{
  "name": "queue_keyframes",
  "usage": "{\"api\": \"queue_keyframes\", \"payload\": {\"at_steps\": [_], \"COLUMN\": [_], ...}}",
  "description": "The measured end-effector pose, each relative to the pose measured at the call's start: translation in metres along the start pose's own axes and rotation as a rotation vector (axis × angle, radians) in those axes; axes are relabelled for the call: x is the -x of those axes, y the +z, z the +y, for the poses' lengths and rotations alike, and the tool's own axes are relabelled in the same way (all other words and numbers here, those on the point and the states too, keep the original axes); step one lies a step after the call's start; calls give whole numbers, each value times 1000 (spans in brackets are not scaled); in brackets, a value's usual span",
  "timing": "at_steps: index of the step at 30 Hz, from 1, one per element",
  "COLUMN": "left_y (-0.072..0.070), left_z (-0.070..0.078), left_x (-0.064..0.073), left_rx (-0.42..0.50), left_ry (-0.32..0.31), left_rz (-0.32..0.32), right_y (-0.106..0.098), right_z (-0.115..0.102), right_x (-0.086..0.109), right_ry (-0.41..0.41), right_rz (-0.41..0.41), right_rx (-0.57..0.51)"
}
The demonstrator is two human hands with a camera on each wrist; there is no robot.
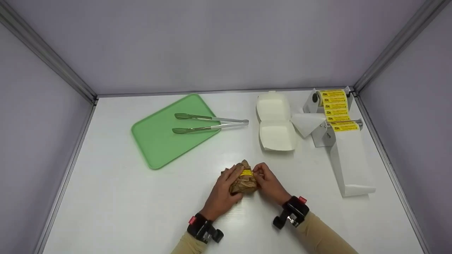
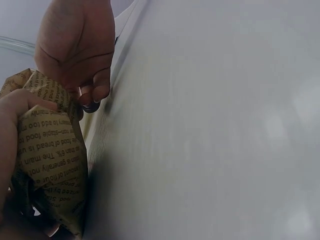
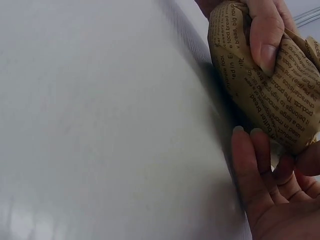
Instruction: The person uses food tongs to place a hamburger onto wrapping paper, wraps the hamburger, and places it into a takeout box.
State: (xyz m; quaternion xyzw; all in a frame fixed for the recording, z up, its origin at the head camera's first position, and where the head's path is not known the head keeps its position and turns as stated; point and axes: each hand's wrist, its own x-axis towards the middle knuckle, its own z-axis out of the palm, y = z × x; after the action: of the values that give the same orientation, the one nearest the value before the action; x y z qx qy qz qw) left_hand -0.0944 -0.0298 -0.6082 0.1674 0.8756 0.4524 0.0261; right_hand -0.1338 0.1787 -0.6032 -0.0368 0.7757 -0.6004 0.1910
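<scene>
A crumpled bundle wrapped in brown printed paper (image 1: 243,186) sits on the table in front of me. My left hand (image 1: 221,194) grips it from the left, fingers over the top and thumb along the near side. Across the top runs a yellow label (image 1: 247,172). At the label's right end, my right hand (image 1: 271,186) pinches with thumb and forefinger. In the right wrist view, the left thumb presses into the printed paper (image 3: 280,100), and the right fingers reach under its lower edge. What the paper wraps is hidden.
Behind the bundle stands an opened white clamshell box (image 1: 277,135). Metal tongs (image 1: 215,126) lie partly on a green tray (image 1: 166,141) at the back left. A label dispenser (image 1: 323,135) with a roll of yellow labels (image 1: 335,106) stands at the right.
</scene>
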Motion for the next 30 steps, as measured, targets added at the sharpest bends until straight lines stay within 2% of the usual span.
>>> {"api": "queue_keyframes", "payload": {"at_steps": [8,11,17,22,26,30], "left_y": [0,0,2,3,3,2], "left_z": [0,0,-3,-2,-1,-1], "left_x": [0,1,2,4,5,5], "left_rx": [-14,-19,-65,-153,-237,-321], "left_ry": [19,29,33,62,74,90], "left_rz": [11,10,-16,-45,-90,-139], "right_y": [4,5,6,6,6,5], "right_z": [-7,-7,-7,-8,-7,-7], "right_x": [4,4,7,9,8,9], "right_ry": [14,36,39,54,-2,-53], "right_rz": [162,183,147,77,23,-22], "right_rx": [98,124,231,279,378,428]}}
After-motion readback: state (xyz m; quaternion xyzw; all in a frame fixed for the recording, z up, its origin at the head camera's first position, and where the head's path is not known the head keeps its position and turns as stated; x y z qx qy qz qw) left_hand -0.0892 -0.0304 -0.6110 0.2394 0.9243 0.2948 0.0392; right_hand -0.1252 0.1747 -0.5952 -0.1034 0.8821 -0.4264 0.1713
